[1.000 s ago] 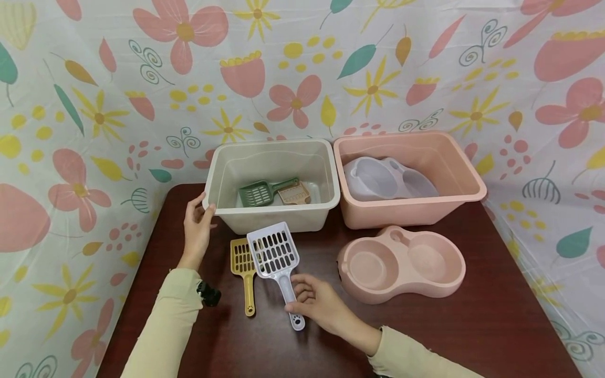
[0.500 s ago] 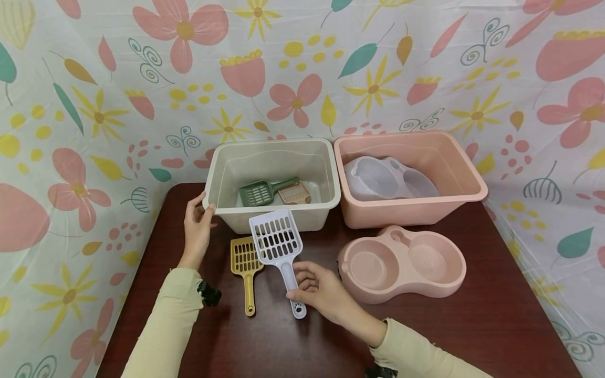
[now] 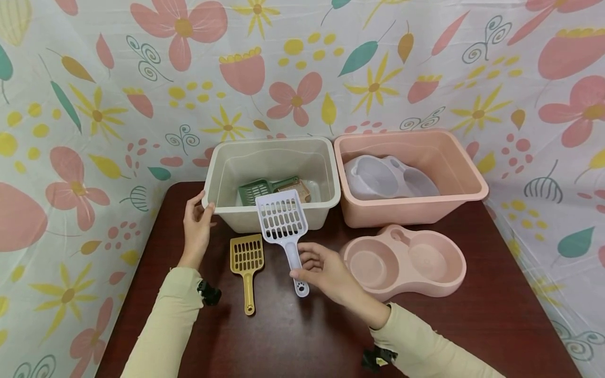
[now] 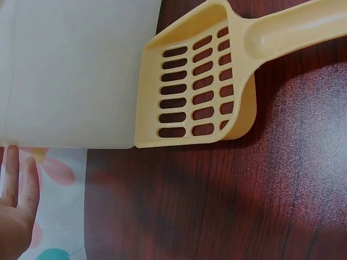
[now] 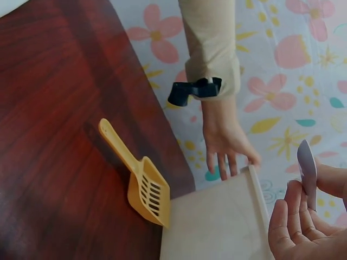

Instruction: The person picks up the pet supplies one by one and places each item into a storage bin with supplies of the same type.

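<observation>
The right hand (image 3: 327, 272) is pinching a lavender scoop (image 3: 288, 243) by its handle above the table (image 3: 279, 344). The left hand (image 3: 196, 229) is gripping a grey bin's (image 3: 236, 217) corner; a yellow scoop (image 3: 248, 275) is lying nearby

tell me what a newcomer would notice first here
Probably the lavender slotted scoop, held by its handle in the right hand near the head view's center. Next, at the back of the table, the pink bin with a lavender double bowl inside. The bold floral backdrop behind it all also stands out.
</observation>
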`<action>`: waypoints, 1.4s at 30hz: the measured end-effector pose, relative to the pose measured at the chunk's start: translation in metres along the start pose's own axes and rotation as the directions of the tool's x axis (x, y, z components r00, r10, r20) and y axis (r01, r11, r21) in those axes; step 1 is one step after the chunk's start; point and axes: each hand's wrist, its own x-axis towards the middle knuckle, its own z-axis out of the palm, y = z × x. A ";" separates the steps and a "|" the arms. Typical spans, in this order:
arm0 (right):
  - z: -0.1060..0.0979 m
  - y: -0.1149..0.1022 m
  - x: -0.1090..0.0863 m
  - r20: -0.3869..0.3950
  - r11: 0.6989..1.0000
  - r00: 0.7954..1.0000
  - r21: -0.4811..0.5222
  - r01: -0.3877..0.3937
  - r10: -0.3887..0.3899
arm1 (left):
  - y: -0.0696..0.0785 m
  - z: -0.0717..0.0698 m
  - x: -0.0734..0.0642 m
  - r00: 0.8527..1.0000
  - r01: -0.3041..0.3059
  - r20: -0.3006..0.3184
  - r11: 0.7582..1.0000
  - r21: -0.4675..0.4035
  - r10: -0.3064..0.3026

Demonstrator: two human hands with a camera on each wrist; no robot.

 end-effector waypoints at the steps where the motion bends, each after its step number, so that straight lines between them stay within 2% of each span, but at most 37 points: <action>1: -0.001 -0.001 0.001 -0.002 1.000 1.000 -0.007 0.001 -0.001 | 0.001 0.000 -0.001 1.000 0.000 0.000 1.000 0.000 0.000; 20: -0.013 -0.010 0.033 -0.045 1.000 0.999 -0.019 -0.021 0.020 | 0.002 0.001 -0.001 1.000 0.009 -0.004 1.000 -0.010 -0.009; 27: -0.021 -0.015 0.043 -0.060 0.997 0.997 -0.060 -0.046 0.042 | 0.001 0.000 0.000 1.000 0.013 -0.002 1.000 -0.001 -0.013; 30: -0.023 -0.016 0.047 -0.072 0.996 0.997 -0.079 -0.044 0.039 | -0.006 -0.001 0.004 1.000 0.017 -0.004 1.000 -0.010 -0.017; 36: -0.028 -0.018 0.055 -0.086 0.993 0.994 -0.099 -0.069 0.061 | -0.028 -0.001 0.014 1.000 0.010 -0.021 1.000 -0.024 -0.010; 42: -0.031 -0.019 0.066 -0.091 0.990 0.995 -0.124 -0.061 0.050 | -0.034 -0.001 0.015 0.999 -0.024 -0.036 1.000 -0.004 0.024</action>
